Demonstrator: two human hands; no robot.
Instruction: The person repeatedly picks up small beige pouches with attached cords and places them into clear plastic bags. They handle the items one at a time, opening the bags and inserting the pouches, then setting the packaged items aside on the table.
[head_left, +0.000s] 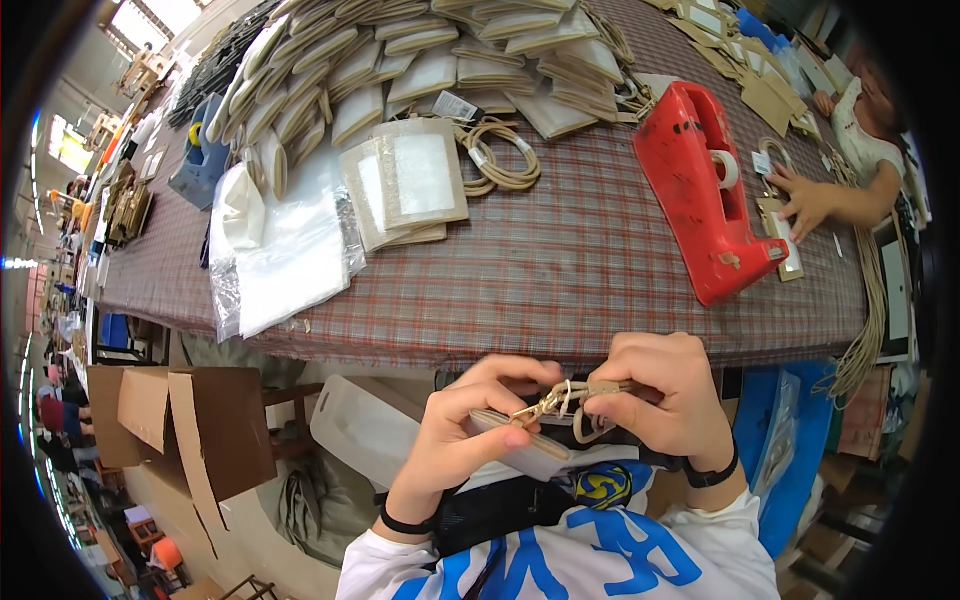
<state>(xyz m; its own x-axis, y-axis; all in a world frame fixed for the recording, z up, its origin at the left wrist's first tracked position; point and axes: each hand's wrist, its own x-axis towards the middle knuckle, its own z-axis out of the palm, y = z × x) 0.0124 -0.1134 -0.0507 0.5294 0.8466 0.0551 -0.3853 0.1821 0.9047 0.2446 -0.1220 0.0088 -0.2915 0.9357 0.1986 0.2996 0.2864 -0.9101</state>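
Note:
Close to my body, past the table's near edge, my left hand (476, 427) grips a beige card holder (551, 447) and the gold-coloured metal swivel clasp (529, 412) at its top. Facing it, my right hand (660, 394) pinches the beige cord lanyard (600, 388) near its end piece, beside the clasp. Whether the clasp is hooked to the holder cannot be told. On the checked tablecloth (540, 292) lie a few beige card holders with clear windows (424, 176), with a coiled cord lanyard (499, 157) and a tag (455, 106) beside them.
A red tape dispenser (697, 195) stands right of centre, a blue one (199, 161) at left. Clear plastic bags (289, 255) lie near the front edge. Stacked holders (420, 60) fill the back. A co-worker's hand (802, 199) rests at right. An open cardboard box (225, 435) stands lower left.

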